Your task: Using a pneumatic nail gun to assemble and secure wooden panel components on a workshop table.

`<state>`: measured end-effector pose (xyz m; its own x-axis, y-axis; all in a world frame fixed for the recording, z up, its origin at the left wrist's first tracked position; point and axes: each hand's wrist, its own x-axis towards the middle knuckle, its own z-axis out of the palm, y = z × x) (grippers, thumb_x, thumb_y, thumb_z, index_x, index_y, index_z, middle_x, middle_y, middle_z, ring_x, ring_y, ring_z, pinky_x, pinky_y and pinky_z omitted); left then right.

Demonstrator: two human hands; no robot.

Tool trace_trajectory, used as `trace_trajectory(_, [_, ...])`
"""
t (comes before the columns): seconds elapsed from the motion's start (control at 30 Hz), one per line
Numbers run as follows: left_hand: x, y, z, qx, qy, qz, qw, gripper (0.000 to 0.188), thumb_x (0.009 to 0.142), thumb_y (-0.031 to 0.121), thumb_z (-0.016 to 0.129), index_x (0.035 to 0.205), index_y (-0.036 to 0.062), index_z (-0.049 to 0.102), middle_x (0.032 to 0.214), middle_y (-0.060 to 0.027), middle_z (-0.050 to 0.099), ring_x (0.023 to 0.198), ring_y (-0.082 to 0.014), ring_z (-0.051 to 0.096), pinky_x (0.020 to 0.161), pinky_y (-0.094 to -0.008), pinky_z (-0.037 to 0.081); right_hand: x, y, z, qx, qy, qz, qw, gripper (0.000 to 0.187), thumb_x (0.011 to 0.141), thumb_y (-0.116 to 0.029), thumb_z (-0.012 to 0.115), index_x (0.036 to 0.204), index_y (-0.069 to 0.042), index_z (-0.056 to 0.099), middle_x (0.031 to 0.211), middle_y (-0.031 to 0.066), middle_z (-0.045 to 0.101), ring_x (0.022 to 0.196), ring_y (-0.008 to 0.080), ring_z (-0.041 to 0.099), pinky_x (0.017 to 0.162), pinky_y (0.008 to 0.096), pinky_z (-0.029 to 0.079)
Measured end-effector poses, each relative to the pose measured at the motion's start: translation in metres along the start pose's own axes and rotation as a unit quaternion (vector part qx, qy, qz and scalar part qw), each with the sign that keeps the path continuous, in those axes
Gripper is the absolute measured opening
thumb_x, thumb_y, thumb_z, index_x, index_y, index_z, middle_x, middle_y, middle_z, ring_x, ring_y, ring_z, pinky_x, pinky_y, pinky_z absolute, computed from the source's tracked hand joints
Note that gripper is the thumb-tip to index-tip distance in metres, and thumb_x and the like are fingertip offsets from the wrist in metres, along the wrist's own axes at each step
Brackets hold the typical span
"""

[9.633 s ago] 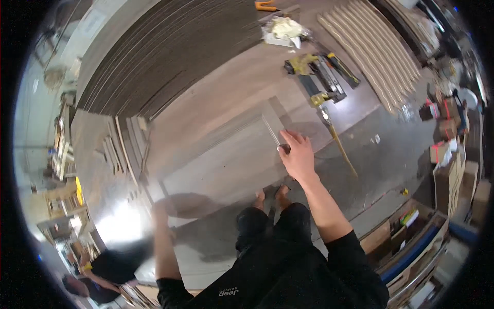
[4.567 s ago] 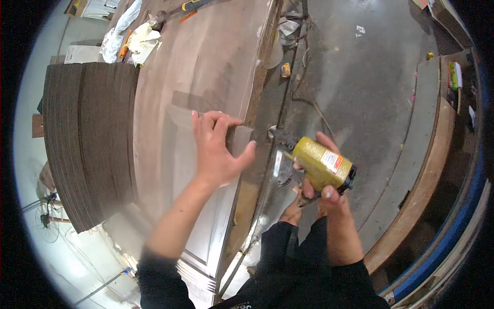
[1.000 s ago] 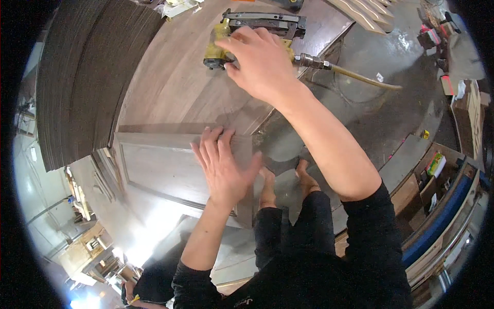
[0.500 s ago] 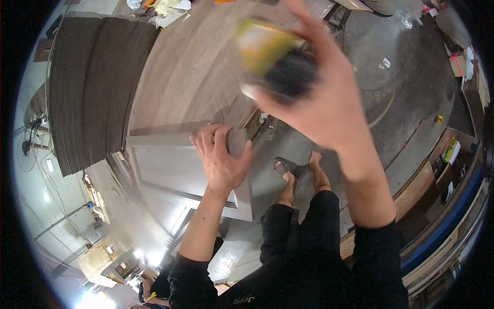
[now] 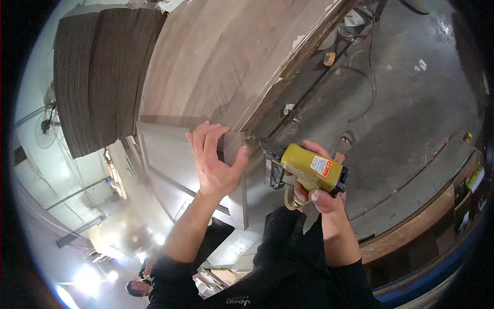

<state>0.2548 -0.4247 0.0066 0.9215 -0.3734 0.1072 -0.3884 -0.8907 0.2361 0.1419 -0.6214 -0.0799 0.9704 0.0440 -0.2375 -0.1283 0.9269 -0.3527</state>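
My left hand (image 5: 216, 162) grips the corner of a grey framed cabinet door (image 5: 177, 175), fingers over its upper edge and thumb by its right side. Under and beyond the door lies a brown wooden board surface (image 5: 206, 62). Just right of the door's corner, my right hand (image 5: 324, 198) is wrapped round a yellow-green hand-held power tool (image 5: 311, 167). The tool has a rounded body, a black end cap, a label and a metal frame at its left end, which points toward the door edge. I cannot tell whether the frame touches the door.
A tall stack of dark brown sheets (image 5: 105, 77) stands at the far left, near a wall fan (image 5: 46, 123). A tape roll (image 5: 329, 59) and scraps lie on the grey floor (image 5: 411, 92). Long boards (image 5: 411, 185) line the right. Another person (image 5: 139, 286) is at lower left.
My right hand has come down and nearer with the power tool, from above the boards to beside the door's corner. My left hand stays on the door. The view has shifted.
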Motion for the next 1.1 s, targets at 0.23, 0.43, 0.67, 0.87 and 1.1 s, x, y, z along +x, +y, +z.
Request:
trace_trajectory(0.23, [0.001,0.0,0.001,-0.012,-0.008,-0.009,1.0,0.049,0.069,0.014,0.076,0.115,0.004,0.061,0.119,-0.0185,0.057,0.121,-0.0411,0.053,0.109,-0.0578,0.033,0.015,0.018,-0.012,-0.009,-0.073,0.014,0.997,0.095,0.079,-0.018,0.08,0.154,0.001,0.026,0.118,0.0268,0.063,0.06,0.0075,0.059,0.054,0.0163,0.047])
trace_trajectory(0.43, [0.001,0.0,0.001,-0.021,-0.004,-0.016,1.0,0.05,0.067,0.016,0.079,0.114,0.0054,0.063,0.118,-0.0156,0.058,0.123,-0.0401,0.054,0.114,-0.0649,0.024,0.018,0.024,-0.012,-0.013,-0.084,0.0,0.996,0.093,0.078,-0.017,0.079,0.153,0.002,0.027,0.12,0.0259,0.063,0.071,0.0091,0.064,0.055,0.0156,0.049])
trace_trajectory(0.67, [0.004,0.001,0.0,0.001,-0.005,0.017,1.0,0.044,0.075,0.019,0.073,0.112,-0.0002,0.061,0.114,-0.0221,0.058,0.117,-0.0425,0.055,0.1,-0.0522,0.044,0.022,0.028,-0.017,-0.048,-0.079,-0.027,0.995,0.092,0.078,-0.019,0.078,0.152,0.004,0.028,0.123,0.0224,0.062,0.092,0.0151,0.068,0.055,0.0179,0.052])
trace_trajectory(0.87, [0.003,0.008,0.001,-0.011,-0.008,-0.004,1.0,0.043,0.075,0.018,0.075,0.112,0.0017,0.062,0.116,-0.0199,0.058,0.122,-0.0418,0.053,0.111,-0.0569,0.032,0.007,-0.001,-0.01,-0.072,-0.057,0.036,0.995,0.085,0.077,-0.013,0.075,0.15,0.005,0.037,0.138,0.012,0.056,0.123,0.0182,0.056,0.105,0.0314,0.043])
trace_trajectory(1.1, [-0.003,0.002,-0.012,-0.04,-0.033,-0.052,0.997,0.058,0.079,0.022,0.079,0.13,0.0085,0.055,0.135,-0.0155,0.051,0.138,-0.0394,0.042,0.12,-0.0651,0.012,0.048,-0.124,0.097,-0.491,-0.09,-0.171,0.85,0.084,0.069,-0.008,0.079,0.146,0.0,0.047,0.134,0.0142,0.062,0.122,0.0213,0.06,0.104,0.0352,0.046])
